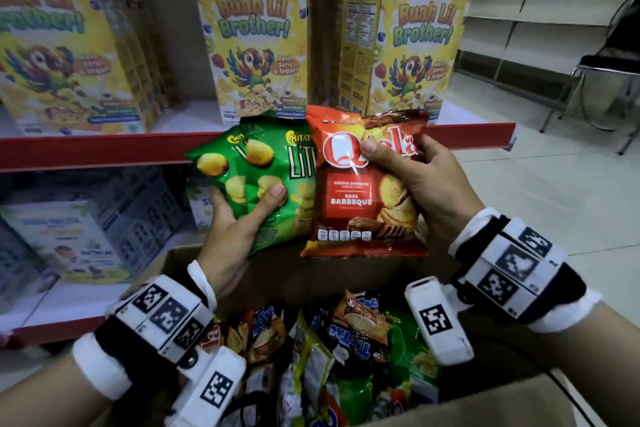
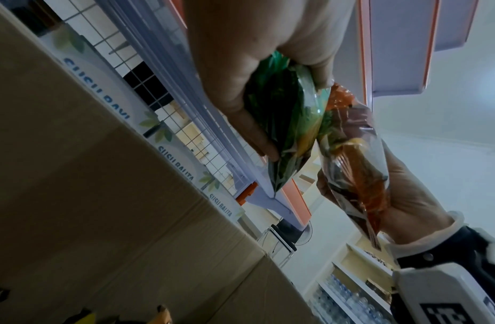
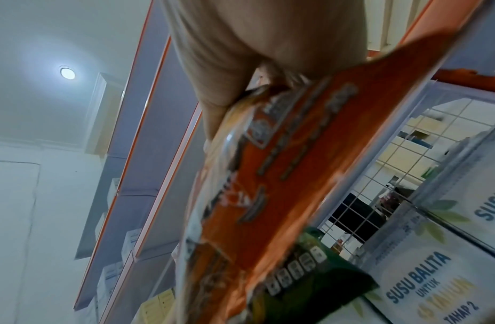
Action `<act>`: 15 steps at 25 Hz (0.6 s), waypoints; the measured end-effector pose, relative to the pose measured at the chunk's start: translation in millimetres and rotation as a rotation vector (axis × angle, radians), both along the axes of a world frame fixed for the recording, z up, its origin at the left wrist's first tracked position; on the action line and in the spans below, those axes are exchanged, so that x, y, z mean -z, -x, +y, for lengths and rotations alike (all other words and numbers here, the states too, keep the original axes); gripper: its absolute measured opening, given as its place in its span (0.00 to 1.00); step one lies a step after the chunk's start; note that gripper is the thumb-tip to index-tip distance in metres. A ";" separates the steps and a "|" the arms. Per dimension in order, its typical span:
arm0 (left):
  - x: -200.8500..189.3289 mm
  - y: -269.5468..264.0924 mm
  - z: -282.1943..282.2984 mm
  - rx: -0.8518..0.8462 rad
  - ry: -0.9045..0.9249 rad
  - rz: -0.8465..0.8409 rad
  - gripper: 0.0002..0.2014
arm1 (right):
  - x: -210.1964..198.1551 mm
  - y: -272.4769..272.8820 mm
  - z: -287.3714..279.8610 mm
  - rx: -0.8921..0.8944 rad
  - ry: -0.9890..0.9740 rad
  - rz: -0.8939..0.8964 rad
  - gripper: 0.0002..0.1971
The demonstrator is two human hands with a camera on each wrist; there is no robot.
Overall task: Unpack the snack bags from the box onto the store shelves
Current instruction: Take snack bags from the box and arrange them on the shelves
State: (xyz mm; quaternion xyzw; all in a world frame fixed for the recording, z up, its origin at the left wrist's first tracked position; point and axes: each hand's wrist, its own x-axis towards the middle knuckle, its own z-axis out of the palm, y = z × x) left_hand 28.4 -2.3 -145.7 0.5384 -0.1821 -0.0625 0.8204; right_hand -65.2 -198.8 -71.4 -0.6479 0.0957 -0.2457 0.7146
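A: How are the bags held?

B: The green bags are gripped low by the left hand, thumb pressed across the front and fingers curled behind; it appears that two are fanned together. The red bag is pinched near its top by the right hand, thumb on the logo. Both are kept upright, faces outward, probably so the labels can be read and sorted before shelving.

A: And relative to the box?

B: The bags are raised just above the box, in which many more snack bags are left. Beyond the box, the red shelf edge is crossed by the bag tops.

A: Is room left?

B: Behind that edge, cereal boxes are stood with gaps between them; those gaps look narrow, so the edge must be cleared carefully. The shelf below the edge is filled with milk cartons.
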 end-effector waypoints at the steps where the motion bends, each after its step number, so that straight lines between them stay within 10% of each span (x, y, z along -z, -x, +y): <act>1: -1.8 -4.0 -1.2 -0.024 0.006 -0.019 0.42 | 0.2 -4.0 0.8 -0.003 -0.012 -0.035 0.30; 9: -8.4 -23.4 -6.0 -0.305 -0.154 -0.212 0.42 | 6.8 -40.2 5.9 -0.025 0.075 -0.173 0.31; 15: -82.3 -37.6 -9.9 -0.382 -0.193 -0.167 0.44 | -63.1 -68.4 12.4 0.041 0.102 -0.162 0.25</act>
